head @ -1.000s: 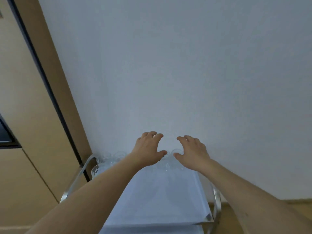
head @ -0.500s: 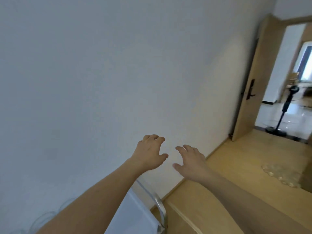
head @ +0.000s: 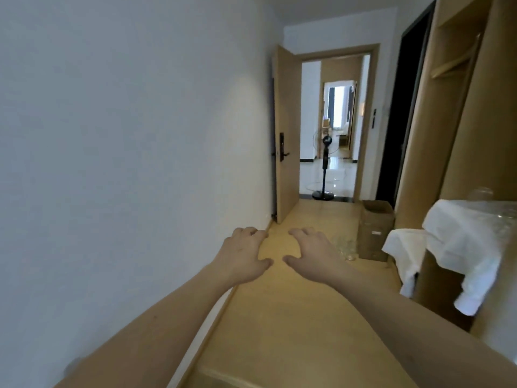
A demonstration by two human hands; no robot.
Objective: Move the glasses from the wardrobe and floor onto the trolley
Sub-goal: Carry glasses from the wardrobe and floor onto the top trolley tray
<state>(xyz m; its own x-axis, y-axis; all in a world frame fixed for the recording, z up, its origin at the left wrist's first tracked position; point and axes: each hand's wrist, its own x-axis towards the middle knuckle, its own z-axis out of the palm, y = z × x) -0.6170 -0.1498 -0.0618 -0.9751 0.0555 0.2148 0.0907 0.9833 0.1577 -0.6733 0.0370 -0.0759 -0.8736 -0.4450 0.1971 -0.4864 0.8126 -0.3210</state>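
Head view: both arms extend forward over the wooden floor (head: 293, 317). Left hand (head: 243, 257) and right hand (head: 313, 253) hover palm-down side by side, fingers loosely spread, each grip wide and holding nothing. A cluster of clear glasses (head: 345, 246) stands on the floor at 1 o'clock from the right hand, just beside a cardboard box (head: 375, 231). At 3 o'clock, the wardrobe (head: 458, 113) shelf carries a white cloth (head: 464, 242) and further glasses (head: 481, 195), blurred. The trolley is out of view.
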